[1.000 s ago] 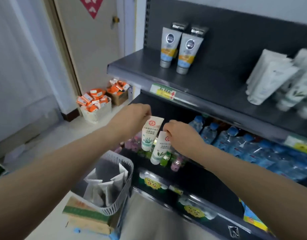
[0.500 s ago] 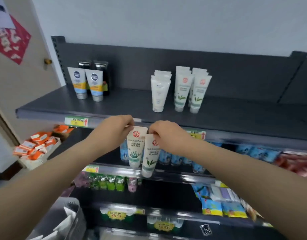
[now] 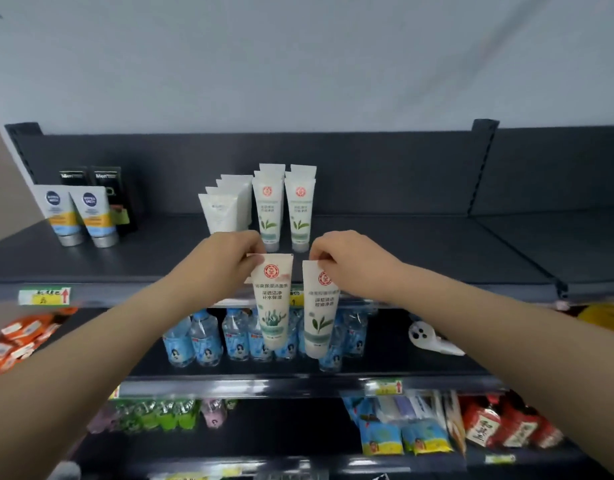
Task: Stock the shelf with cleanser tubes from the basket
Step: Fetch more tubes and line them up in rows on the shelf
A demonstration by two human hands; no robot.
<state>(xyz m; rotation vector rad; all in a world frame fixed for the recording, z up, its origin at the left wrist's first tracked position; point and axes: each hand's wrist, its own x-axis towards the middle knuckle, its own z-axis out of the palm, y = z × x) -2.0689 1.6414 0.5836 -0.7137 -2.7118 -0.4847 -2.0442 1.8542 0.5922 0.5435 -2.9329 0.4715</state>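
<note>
Head view. Pinches crimped end of seaweed-print tube (image 3: 272, 306) with left hand (image 3: 229, 261), fingers curled at its top left corner. Same on right hand (image 3: 347, 265): pinches crimped end of leaf-print tube (image 3: 321, 313). Holds both tubes upright, cap-down, just beside each other but apart, in front of the top shelf (image 3: 420, 258) at the middle of its front edge. Covers part of the water bottles (image 3: 205, 341) on the shelf below with their lower halves.

Shows, past the hands toward the top shelf's back middle, two rows of shelved leaf-print tubes (image 3: 268, 206) standing cap-down, with a row of plain white tubes (image 3: 222, 213) just left of them. Shows two blue-and-yellow tubes (image 3: 77, 216) near the shelf's left end, black boxes (image 3: 106, 188) right behind them. Shows yellow price tag (image 3: 44, 296) on the front edge, left side.

Shows orange packs (image 3: 18, 337) at far left, lower down. Shows white object (image 3: 430, 337) toward the right end of the bottle shelf; cannot tell what. Shows green packets (image 3: 160, 415), blue packets (image 3: 402, 434) and red packs (image 3: 499, 424) on the lowest shelf.
</note>
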